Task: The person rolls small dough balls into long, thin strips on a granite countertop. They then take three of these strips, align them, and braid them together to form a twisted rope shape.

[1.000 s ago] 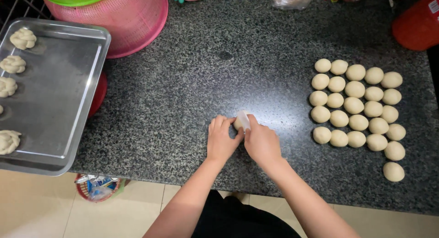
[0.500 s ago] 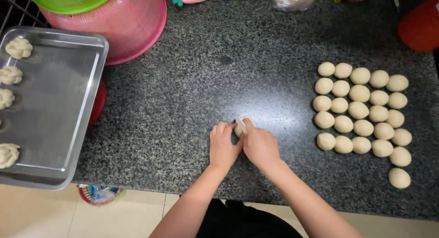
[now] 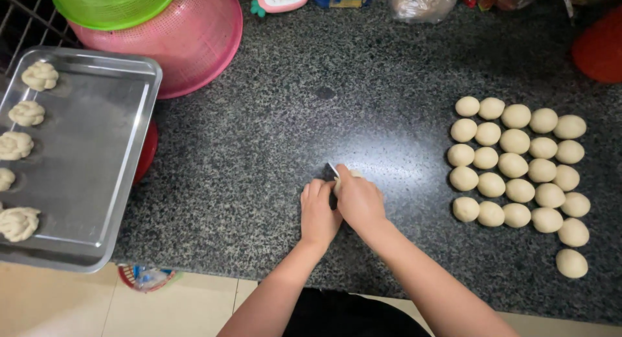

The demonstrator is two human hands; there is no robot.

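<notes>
Speckled dark granite tabletop [image 3: 259, 149] carries a steel tray [image 3: 97, 155] of twisted dough at 9 o'clock and rows of dough balls [image 3: 518, 168] at 3 o'clock. At centre both hands, left [image 3: 319, 214] and right [image 3: 359, 199], close together on a dough piece [image 3: 353, 174] beside a small blade [image 3: 334, 170]. This looks like the cutting or shaping step; the next move likely needs a steady, light pinch.

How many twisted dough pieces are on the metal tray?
5, in a column down the tray's left side: top, second, third, fourth, cut by the frame edge, bottom. More may lie outside the frame.
</notes>
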